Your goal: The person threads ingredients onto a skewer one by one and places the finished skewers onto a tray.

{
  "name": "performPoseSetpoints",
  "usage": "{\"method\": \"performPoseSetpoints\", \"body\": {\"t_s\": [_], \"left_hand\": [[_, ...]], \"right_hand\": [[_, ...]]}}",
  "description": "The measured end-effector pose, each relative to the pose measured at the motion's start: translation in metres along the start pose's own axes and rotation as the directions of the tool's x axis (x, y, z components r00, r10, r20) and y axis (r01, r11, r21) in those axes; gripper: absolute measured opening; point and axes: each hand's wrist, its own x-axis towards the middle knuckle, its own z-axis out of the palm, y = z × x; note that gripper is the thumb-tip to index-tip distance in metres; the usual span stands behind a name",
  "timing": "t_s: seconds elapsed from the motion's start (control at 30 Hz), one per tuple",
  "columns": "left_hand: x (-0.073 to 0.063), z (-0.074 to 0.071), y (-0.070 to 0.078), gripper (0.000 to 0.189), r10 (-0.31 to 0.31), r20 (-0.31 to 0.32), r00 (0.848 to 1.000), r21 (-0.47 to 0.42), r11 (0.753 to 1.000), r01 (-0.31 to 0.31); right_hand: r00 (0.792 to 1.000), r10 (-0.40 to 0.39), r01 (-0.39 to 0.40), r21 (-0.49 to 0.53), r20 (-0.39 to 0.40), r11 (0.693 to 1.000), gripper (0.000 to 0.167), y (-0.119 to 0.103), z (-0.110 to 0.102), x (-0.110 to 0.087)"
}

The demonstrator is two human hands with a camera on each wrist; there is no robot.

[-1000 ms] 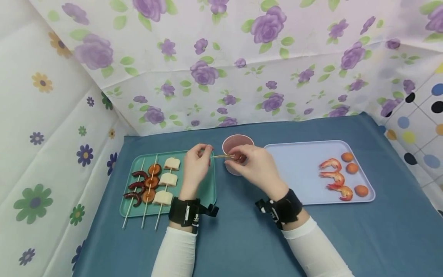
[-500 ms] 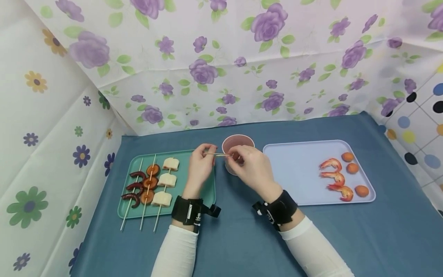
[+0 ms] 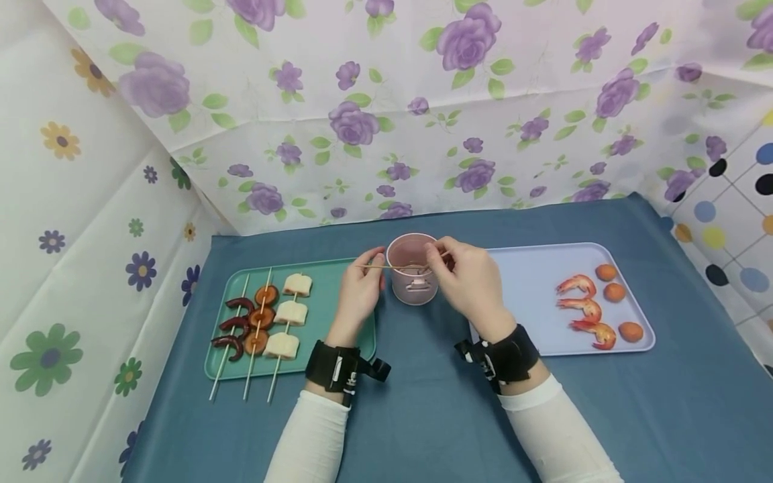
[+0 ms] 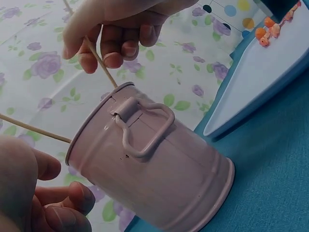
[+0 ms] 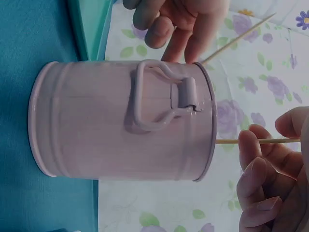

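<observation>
A small pink metal bucket (image 3: 406, 290) with a wire handle stands between my hands. My right hand (image 3: 474, 278) pinches a thin wooden skewer (image 5: 228, 141) between thumb and fingers, its lower part inside the bucket. A second wooden skewer (image 5: 239, 38) leans out over the rim towards my left hand (image 3: 359, 292). That hand lies beside the bucket's left rim with fingers loosely bent; in the wrist views the leaning skewer is not between its fingers. The skewers' lower ends are hidden by the bucket wall in the wrist views.
On the left, a green tray (image 3: 329, 268) carries skewers threaded with sausage pieces (image 3: 235, 324), mushroom slices (image 3: 262, 318) and white blocks (image 3: 291, 313). A pale lavender tray (image 3: 519, 302) on the right bears shrimps (image 3: 581, 310) and orange balls (image 3: 614, 292). Floral sheets (image 3: 362, 168) surround the blue cloth (image 3: 410, 416).
My right hand has moved right, away from the left, so the bucket's mouth now shows. The skewers, earlier close together between both hands, now stand apart. My left hand shifted slightly right.
</observation>
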Motion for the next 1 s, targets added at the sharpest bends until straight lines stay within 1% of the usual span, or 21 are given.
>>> {"method": "performPoseSetpoints", "body": {"t_s": [0.13, 0.3, 0.47, 0.53, 0.77, 1.0], "left_hand": [[-0.0008, -0.0005, 0.0007, 0.038, 0.006, 0.011, 1.0, -0.011, 1.0, -0.006], [-0.0015, 0.0009, 0.0009, 0.043, 0.022, 0.048, 0.999, -0.012, 1.0, -0.021], [-0.0035, 0.0028, 0.0014, 0.047, 0.028, 0.084, 0.996, -0.008, 1.0, -0.027], [-0.0039, 0.0035, 0.0012, 0.046, 0.025, 0.086, 0.996, -0.017, 1.0, -0.024], [-0.0021, 0.0039, 0.0017, 0.039, 0.016, 0.057, 0.998, -0.022, 1.0, -0.014], [-0.0017, 0.0028, 0.0009, 0.04, 0.007, 0.065, 0.998, -0.024, 1.0, -0.005]], "right_hand": [[1.0, 0.0, 0.0, -0.008, -0.005, 1.0, 0.033, 0.0013, -0.0019, 0.0011], [1.0, 0.003, -0.003, -0.012, 0.002, 1.0, 0.044, 0.0025, -0.0031, 0.0013], [1.0, 0.002, -0.002, -0.001, 0.017, 1.0, 0.045, 0.0024, -0.0041, 0.0008], [1.0, 0.003, -0.003, 0.003, 0.02, 1.0, 0.045, 0.0026, -0.004, 0.0008], [1.0, 0.027, -0.027, 0.02, 0.015, 0.999, 0.048, 0.0041, -0.0038, 0.0012], [0.999, 0.044, -0.045, 0.043, 0.02, 0.998, 0.049, 0.0064, -0.0053, 0.0022]]}}
